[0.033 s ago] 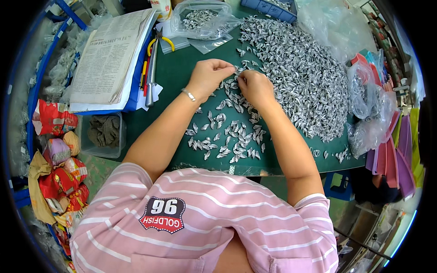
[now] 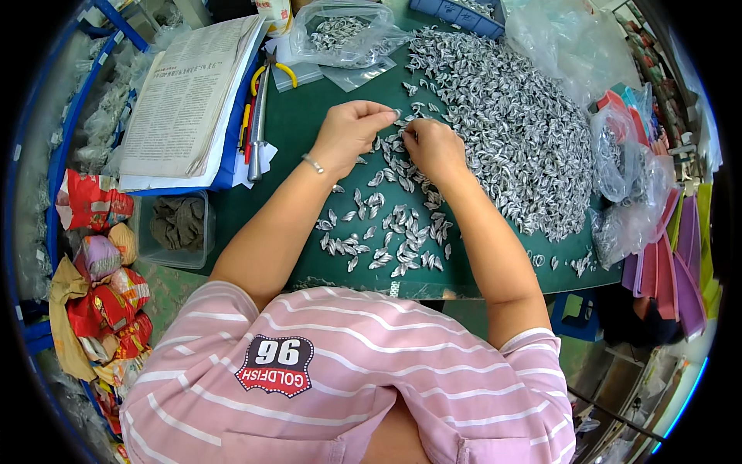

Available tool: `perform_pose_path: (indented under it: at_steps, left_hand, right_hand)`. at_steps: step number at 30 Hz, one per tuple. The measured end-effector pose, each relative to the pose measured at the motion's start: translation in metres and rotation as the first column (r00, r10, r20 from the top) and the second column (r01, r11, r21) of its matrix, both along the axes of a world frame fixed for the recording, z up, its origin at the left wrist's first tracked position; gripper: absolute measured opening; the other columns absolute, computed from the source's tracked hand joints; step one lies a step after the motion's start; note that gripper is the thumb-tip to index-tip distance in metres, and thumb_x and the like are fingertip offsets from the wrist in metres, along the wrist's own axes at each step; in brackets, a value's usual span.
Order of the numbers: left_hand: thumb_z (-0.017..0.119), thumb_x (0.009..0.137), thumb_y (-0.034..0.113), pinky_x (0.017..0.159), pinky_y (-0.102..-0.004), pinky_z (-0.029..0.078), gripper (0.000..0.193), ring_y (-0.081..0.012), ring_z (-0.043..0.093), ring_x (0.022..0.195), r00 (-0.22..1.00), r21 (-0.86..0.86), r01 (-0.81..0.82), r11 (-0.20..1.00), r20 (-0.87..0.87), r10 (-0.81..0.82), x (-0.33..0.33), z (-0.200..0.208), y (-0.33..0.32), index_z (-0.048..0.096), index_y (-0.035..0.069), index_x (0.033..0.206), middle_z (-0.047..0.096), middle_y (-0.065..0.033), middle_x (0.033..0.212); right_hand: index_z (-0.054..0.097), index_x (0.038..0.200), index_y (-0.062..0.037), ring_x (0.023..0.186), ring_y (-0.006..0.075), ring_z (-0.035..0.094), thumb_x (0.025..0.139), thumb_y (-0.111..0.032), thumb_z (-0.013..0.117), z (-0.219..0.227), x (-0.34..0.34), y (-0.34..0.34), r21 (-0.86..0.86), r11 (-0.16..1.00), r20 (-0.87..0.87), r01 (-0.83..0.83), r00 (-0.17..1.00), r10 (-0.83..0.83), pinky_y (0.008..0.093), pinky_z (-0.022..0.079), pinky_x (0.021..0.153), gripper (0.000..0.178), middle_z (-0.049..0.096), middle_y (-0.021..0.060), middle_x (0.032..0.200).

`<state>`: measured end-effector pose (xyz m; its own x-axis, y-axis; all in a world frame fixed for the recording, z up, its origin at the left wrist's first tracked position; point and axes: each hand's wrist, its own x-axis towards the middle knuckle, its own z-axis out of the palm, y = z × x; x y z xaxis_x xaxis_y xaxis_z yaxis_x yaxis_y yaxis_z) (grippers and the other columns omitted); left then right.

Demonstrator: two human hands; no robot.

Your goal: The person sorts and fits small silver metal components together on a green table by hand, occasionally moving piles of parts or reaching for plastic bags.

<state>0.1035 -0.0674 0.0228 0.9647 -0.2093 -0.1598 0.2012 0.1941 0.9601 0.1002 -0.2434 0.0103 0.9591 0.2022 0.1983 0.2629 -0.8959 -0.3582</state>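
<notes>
My left hand (image 2: 348,138), with a silver bracelet on its wrist, pinches a small silver leaf-shaped piece (image 2: 397,114) between thumb and forefinger. Just to its right, my right hand (image 2: 437,148) is closed, thumb against curled fingers; what they hold, if anything, is too small to make out. Both hands hover over a green tabletop (image 2: 309,116), close together but apart. Several more silver pieces (image 2: 406,232) lie scattered between my forearms. A broad heap of the same pieces (image 2: 518,131) spreads to the right of my right hand.
Beyond my left hand lie a clear bag of pieces (image 2: 340,35) and yellow-handled pliers (image 2: 267,69). Newspapers (image 2: 182,100) are stacked at left, above a plastic tub with a dark cloth (image 2: 178,224). A blue bin (image 2: 464,17) stands at the back, bagged parts (image 2: 622,185) at right.
My left hand has shifted very slightly left, widening the gap between its fingertips and my right hand. My right hand is almost unmoved.
</notes>
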Motion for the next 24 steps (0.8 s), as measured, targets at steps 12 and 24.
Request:
perform_pose_path:
  at_steps: [12,24]
  left_hand:
    - [0.068,0.082,0.02,0.063,-0.028,0.05,0.024,-0.016,0.062,0.065,0.923,0.653,-0.015,0.758,0.3,-0.24,-0.011,-0.007,0.005,0.072,0.001,0.096,0.067,-0.007,0.074]
    - [0.065,0.07,0.02,0.073,-0.0375,0.054,0.02,-0.0313,0.067,0.074,0.914,0.792,0.014,0.611,0.237,-0.328,-0.022,0.005,0.01,0.071,0.002,0.078,0.069,-0.0155,0.078]
  right_hand:
    - [0.067,0.09,-0.0009,0.059,0.0087,0.054,0.084,-0.009,0.06,0.018,-0.006,-0.061,0.912,0.311,-0.349,0.269,0.906,0.239,0.021,0.038,0.048,0.012,0.064,0.0035,0.073]
    - [0.071,0.094,-0.006,0.074,0.0342,0.067,0.081,-0.015,0.065,0.022,-0.03,-0.041,0.171,0.98,-0.221,-0.106,0.965,0.143,0.0406,0.054,0.07,0.016,0.069,0.0164,0.08]
